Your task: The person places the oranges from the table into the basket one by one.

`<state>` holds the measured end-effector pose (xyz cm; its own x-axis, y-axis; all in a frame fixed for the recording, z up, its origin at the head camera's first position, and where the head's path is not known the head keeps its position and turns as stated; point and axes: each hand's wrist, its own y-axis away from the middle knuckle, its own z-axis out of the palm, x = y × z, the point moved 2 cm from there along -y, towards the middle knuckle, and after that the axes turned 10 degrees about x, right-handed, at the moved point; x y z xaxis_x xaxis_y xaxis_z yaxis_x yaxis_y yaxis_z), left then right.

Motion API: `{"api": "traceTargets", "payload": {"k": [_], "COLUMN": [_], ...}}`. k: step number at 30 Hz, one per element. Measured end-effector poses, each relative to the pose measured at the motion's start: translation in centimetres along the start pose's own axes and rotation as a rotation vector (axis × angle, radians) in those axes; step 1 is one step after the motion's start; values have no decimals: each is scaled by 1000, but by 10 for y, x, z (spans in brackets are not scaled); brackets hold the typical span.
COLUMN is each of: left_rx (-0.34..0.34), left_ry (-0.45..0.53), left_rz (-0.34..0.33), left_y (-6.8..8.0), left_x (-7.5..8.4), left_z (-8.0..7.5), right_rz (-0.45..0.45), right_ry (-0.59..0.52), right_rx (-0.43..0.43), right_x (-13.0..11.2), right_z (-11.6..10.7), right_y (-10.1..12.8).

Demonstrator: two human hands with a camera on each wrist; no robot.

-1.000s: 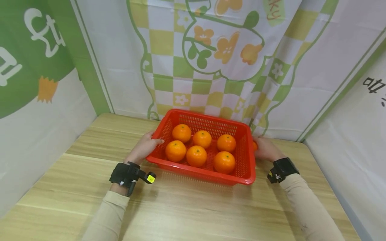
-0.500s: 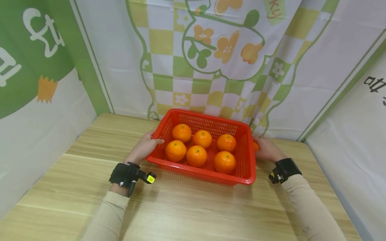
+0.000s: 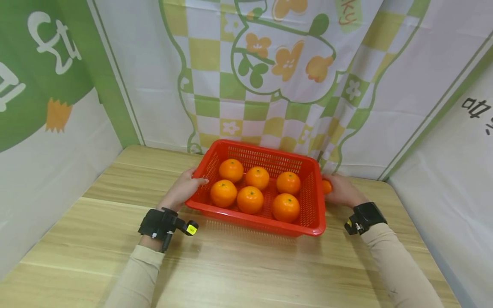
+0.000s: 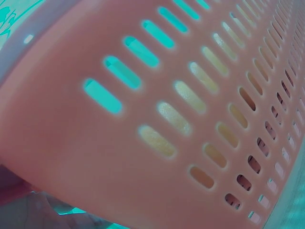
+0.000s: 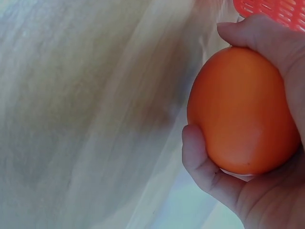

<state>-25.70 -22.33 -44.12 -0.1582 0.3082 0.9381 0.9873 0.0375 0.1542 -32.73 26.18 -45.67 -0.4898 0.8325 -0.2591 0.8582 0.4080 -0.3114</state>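
Observation:
A red plastic basket point(image 3: 254, 219) with slotted walls stands at the back of the wooden table, holding several oranges point(image 3: 250, 200). My left hand point(image 3: 182, 188) grips its left rim, thumb over the edge and the other fingers hidden outside. The slotted basket wall point(image 4: 95, 157) fills the left wrist view. Beside the basket's right wall, my right hand point(image 3: 342, 191) holds another orange point(image 3: 327, 187), mostly covered by basket and hand in the head view. In the right wrist view, thumb and fingers curl round this orange point(image 5: 243, 109), with a corner of the basket point(image 5: 281, 10) above.
Right behind the basket hangs a checked, flower-printed curtain point(image 3: 246, 111). Printed cloth panels point(image 3: 69, 171) enclose the left and right sides. The wooden tabletop point(image 3: 246, 273) extends in front of the basket between my forearms.
My right wrist has shifted slightly right, and a bit more of the orange in that hand shows past the basket's rim. The left hand and basket stay in place.

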Motion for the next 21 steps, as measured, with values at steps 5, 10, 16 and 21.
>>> {"api": "traceTargets", "payload": {"k": [5, 10, 16, 21], "left_rx": [1, 1, -2, -5], "left_ry": [0, 5, 7, 12], "left_rz": [-5, -5, -10, -11], "left_y": [0, 0, 0, 0], "left_x": [0, 1, 1, 1], "left_z": [0, 0, 0, 1], "right_rz": [-5, -7, 29, 24], "right_ry": [2, -12, 1, 5], "right_rx": [4, 19, 19, 21], "right_x": [-3, -9, -14, -16], "right_z": [-6, -18, -30, -37], "right_y": [0, 0, 0, -1]}}
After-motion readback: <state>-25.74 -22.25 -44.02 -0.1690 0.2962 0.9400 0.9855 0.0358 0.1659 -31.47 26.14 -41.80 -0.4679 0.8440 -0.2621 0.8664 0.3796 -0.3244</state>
